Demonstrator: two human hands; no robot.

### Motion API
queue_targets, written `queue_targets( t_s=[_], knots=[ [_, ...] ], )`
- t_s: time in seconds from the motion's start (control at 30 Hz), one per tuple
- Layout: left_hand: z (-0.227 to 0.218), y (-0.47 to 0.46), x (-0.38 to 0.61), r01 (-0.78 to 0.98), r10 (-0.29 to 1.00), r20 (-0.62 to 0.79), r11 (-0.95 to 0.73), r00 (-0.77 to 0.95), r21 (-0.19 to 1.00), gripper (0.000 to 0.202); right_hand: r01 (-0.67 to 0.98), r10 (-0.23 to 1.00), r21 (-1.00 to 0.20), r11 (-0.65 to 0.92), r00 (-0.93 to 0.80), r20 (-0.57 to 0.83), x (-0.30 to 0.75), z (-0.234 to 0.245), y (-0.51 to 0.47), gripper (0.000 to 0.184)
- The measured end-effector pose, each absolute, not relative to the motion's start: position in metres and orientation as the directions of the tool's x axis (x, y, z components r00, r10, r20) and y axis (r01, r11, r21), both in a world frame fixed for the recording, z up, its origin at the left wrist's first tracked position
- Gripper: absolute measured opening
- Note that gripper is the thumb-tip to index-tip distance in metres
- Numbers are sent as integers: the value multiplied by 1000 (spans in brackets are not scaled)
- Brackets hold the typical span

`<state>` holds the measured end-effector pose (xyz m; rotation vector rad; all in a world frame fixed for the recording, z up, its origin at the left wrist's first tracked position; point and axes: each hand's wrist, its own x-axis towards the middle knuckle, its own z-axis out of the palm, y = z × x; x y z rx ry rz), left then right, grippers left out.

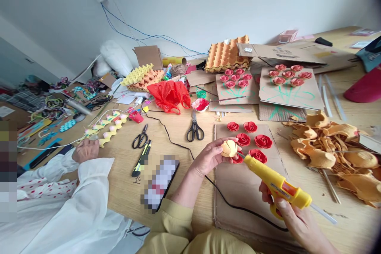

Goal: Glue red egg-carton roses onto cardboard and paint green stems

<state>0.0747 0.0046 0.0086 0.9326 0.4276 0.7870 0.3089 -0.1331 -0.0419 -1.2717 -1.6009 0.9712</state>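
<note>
The left hand (212,158) is closed around a pale egg-carton rose (229,149), gripping it with fingers and thumb just above the near left part of the cardboard sheet (247,184). The right hand (287,211) is wrapped around the grip of a yellow glue gun (278,185) over the sheet's near right corner. The gun's nozzle touches the underside of the rose, and its black cord (226,202) runs across the sheet.

On the far half of the sheet lie six red roses (250,137), one partly hidden behind the held rose. Beyond the sheet's far left corner sits a small paint dish (200,104) holding red paint. Left of the dish is a red plastic bag (169,94); what is inside it cannot be seen. Well beyond the sheet stands a stack of orange egg trays (228,53), cups upward. Right of the sheet is a heap of egg-carton scraps (333,151).

Just left of the sheet lie black scissors (195,130). Far to the left, a co-worker's hand (86,150) rests on the table.
</note>
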Motion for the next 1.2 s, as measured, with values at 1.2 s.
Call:
queue_targets(
  t_s=[1.2],
  knots=[
    [8, 4, 73, -313, 788, -27, 276, 615, 909, 58, 250, 991, -960, 129, -58, 118, 307, -37, -135, 49]
  ],
)
